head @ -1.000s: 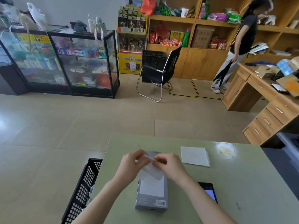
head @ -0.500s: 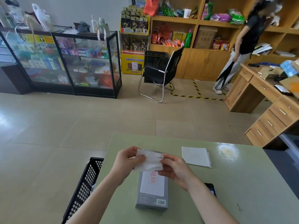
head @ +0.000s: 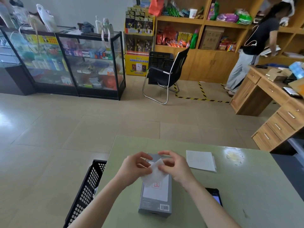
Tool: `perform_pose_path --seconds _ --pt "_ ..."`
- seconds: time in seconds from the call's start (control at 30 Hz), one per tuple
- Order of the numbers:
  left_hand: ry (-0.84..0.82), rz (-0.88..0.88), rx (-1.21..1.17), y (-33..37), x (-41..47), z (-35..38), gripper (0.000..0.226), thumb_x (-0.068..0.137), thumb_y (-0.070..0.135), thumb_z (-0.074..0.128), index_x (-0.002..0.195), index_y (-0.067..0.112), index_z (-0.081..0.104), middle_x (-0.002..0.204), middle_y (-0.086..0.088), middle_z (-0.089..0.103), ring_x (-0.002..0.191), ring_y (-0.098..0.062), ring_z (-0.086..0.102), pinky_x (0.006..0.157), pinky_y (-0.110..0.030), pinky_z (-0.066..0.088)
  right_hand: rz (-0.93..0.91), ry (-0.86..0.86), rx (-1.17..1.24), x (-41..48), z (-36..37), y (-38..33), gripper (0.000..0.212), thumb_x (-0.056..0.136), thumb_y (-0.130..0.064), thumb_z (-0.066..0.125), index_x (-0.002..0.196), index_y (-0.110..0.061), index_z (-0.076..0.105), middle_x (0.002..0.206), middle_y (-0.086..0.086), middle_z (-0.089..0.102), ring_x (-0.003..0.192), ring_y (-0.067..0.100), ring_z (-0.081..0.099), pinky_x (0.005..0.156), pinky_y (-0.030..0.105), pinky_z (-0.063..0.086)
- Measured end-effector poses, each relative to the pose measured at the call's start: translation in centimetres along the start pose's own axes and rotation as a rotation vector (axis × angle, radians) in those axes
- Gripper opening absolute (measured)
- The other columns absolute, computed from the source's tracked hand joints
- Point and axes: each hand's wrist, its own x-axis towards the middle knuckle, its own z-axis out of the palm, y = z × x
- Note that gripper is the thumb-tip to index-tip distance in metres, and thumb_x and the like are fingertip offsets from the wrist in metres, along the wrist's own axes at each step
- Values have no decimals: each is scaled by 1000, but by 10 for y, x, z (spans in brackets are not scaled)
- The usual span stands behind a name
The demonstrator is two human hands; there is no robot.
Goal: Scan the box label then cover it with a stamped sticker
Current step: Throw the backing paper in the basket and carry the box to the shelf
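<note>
A grey box (head: 155, 204) lies on the green table (head: 246, 186), a white sticker with a red stamp (head: 156, 190) stuck on its top face and a barcode at its near end. Above the box's far end, my left hand (head: 134, 168) and my right hand (head: 176, 167) both pinch a white backing paper (head: 153, 174), held tilted and slightly crumpled. The paper hides the upper part of the stamped sticker.
A stack of white sticker sheets (head: 200, 160) lies to the right of my hands. A phone (head: 215, 195) rests by my right forearm. A black crate (head: 87, 191) stands left of the table. A person (head: 253, 45) stands by the far shelves.
The white paper came off the box: it was lifted clear above it, then brought lower and tilted. The stamped sticker stays on the box.
</note>
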Motion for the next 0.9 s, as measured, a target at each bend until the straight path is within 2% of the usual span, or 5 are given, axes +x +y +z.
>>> perform_pose_path --seconds 0.17,0.37,0.63,0.77,0.9 --pt "205 -30 -167 -5 1 5 20 74 -1 77 80 16 68 81 -4 72 59 -11 66 51 -22 52 126 55 224 -4 12 2 28 72 -2 76 97 -9 67 90 16 74 74 19 69 65 28 58" --pt "90 -156 -423 -5 -1 5 17 78 -6 73 84 7 63 80 -9 71 63 -18 70 57 -26 57 47 188 160 -4 19 7 14 78 4 69 70 -8 69 72 8 67 69 18 60 72 48 58" --pt "-51 -328 -619 -6 -4 -4 28 91 22 67 107 0 62 86 -19 71 68 -28 70 60 -30 59 -172 156 -106 -9 22 9 29 80 9 61 83 -14 78 87 -9 74 84 -4 66 76 10 49" --pt "9 -312 -590 -9 -8 -9 32 80 0 75 109 1 60 86 -13 77 70 -23 72 61 -28 60 -153 59 -106 -7 25 10 39 83 8 58 77 -25 78 94 -9 74 91 2 67 80 14 51" --pt "181 -272 -552 -15 -19 -18 36 70 -9 78 100 5 64 94 -14 76 78 -24 72 66 -28 60 108 -134 245 -1 30 8 40 89 6 43 84 -12 78 95 7 76 89 19 71 73 24 57"
